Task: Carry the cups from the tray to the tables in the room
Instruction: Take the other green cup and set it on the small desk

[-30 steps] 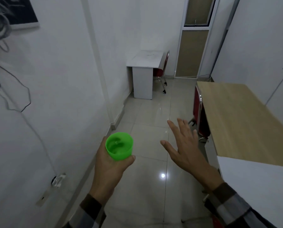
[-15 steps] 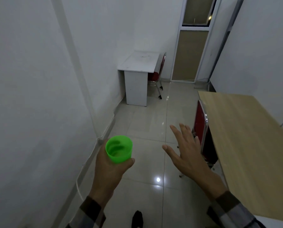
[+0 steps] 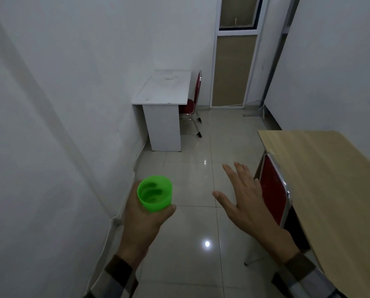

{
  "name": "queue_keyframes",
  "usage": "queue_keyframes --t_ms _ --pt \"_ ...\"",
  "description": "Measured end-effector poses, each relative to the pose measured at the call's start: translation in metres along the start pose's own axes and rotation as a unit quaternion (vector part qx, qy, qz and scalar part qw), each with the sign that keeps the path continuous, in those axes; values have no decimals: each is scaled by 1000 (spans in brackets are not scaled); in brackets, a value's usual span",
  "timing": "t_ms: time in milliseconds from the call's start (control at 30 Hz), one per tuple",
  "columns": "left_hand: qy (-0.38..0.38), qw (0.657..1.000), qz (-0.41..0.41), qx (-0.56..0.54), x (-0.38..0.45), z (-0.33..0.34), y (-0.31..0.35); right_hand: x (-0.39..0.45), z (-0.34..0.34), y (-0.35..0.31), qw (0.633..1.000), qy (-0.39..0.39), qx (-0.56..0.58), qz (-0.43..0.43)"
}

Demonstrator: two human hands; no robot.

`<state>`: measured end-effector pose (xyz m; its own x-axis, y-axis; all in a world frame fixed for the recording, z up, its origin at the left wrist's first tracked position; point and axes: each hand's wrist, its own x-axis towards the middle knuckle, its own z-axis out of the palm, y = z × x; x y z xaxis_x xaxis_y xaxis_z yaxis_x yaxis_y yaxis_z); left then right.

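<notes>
A bright green plastic cup (image 3: 155,193) is upright in my left hand (image 3: 144,220), which grips it from below at the lower left of the view. My right hand (image 3: 244,201) floats beside it with fingers spread, holding nothing, just left of a red chair. A small white table (image 3: 164,91) stands against the left wall ahead. A light wooden table (image 3: 334,181) runs along the right side. No tray is in view.
A red chair (image 3: 273,196) is tucked under the wooden table, close to my right hand. Another red chair (image 3: 195,95) stands behind the white table. A closed door (image 3: 233,67) is at the far end. Glossy tiled floor (image 3: 192,168) runs between the walls.
The view has advanced down the room; the white table and door appear nearer. The green cup stays in my left hand and my right hand stays open.
</notes>
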<state>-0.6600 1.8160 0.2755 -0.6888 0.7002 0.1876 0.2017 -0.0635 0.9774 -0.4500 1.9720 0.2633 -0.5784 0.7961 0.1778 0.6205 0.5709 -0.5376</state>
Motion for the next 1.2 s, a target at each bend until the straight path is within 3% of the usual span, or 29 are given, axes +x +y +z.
queue_keyframes --t_ms 733,1200 --pt "101 995 8 -13 426 163 -78 476 24 118 997 -18 24 -65" --pt "64 998 -10 -5 733 216 -153 769 89 167 999 -29 6 -43"
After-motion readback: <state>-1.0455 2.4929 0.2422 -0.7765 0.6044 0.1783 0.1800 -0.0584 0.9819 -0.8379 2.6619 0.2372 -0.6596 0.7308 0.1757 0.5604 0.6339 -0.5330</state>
